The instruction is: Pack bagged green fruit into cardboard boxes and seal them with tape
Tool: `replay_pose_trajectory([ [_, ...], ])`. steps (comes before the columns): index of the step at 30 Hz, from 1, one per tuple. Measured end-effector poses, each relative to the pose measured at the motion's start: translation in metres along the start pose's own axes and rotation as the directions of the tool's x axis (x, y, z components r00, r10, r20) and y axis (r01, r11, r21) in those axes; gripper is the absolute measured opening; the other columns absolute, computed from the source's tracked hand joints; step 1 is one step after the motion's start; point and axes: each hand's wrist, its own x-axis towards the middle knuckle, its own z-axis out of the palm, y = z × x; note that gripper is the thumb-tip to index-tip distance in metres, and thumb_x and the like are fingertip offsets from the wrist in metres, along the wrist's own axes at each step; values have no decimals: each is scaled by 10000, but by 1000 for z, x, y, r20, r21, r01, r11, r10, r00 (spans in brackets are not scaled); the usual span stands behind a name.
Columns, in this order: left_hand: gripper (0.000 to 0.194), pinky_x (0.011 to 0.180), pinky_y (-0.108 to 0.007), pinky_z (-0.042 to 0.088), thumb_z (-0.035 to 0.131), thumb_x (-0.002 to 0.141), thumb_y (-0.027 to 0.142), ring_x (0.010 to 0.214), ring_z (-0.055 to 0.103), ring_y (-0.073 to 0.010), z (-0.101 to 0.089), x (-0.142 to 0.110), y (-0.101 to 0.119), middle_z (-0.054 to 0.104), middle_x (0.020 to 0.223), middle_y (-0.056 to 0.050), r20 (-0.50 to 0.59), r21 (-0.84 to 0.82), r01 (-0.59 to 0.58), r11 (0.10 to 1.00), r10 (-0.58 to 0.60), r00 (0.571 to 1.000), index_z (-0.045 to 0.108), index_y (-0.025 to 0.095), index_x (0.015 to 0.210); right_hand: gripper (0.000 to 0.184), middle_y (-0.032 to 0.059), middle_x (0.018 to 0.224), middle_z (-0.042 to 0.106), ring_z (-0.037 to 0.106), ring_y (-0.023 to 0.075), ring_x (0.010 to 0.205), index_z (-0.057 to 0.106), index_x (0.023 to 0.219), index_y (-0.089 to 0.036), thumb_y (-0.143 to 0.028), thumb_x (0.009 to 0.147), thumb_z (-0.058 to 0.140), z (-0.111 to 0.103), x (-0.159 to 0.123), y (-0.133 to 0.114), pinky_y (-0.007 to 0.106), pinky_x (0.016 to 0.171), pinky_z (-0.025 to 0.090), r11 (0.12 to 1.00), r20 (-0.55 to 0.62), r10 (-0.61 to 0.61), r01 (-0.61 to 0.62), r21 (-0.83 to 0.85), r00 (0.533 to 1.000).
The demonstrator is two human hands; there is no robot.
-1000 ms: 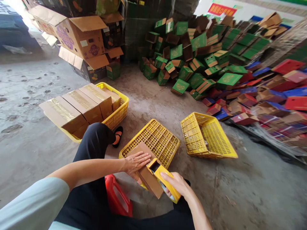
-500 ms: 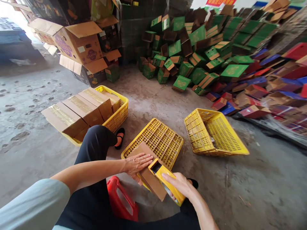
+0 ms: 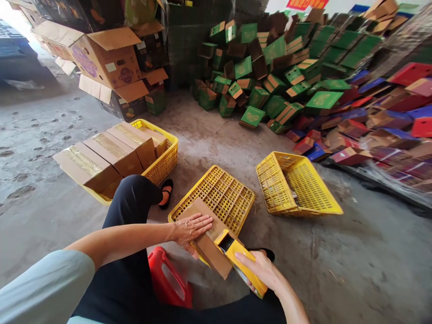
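Note:
A brown cardboard box (image 3: 215,258) lies on the upturned yellow crate (image 3: 232,191) between my knees. Flat on its top rests my left hand (image 3: 193,229), fingers stretched out and close together. My right hand (image 3: 261,270) is wrapped round a yellow tape dispenser (image 3: 248,264), whose dark-windowed front end is over the box's right edge. The dispenser's underside and most of my right fingers are hidden.
Taped cardboard boxes (image 3: 106,150) fill a yellow crate (image 3: 164,162) at the left. A tilted yellow crate (image 3: 280,191) stands at the right. Below my left arm is a red plastic stool (image 3: 167,274). Green cartons (image 3: 253,116) are heaped behind, with red and blue ones (image 3: 351,155) alongside.
My right hand and the tape dispenser have shifted slightly right and down, away from my left hand. The left hand stays flat on the box. The view has turned a little.

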Motion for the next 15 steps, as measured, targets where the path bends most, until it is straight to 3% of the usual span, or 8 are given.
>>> replay_pose_trajectory([
  [3,1206,1308,-608,126,587,902,773,1622,80,-425,0,6,10,58,1730,-284,8,16,-29,999,29,1000,69,13,1683,408,49,563,679,702,213,512,588,799,-219,-604,933,587,1,2,-4,287,503,589,1000,-22,14,-14,2,1000],
  [9,1194,1333,-486,161,533,949,754,1637,70,-346,-3,29,44,80,1739,-269,-11,32,-79,996,80,997,-20,-20,1671,357,41,533,674,696,220,489,567,761,-230,-545,876,689,2,2,-10,293,473,579,999,-22,53,-53,9,998],
  [15,1165,1335,-495,148,495,957,770,1637,63,-359,-10,33,43,55,1745,-257,66,-6,-74,997,74,995,19,-13,1676,356,47,536,671,703,253,507,573,813,-230,-556,864,707,3,4,1,396,544,634,997,-20,-15,17,75,1000],
])
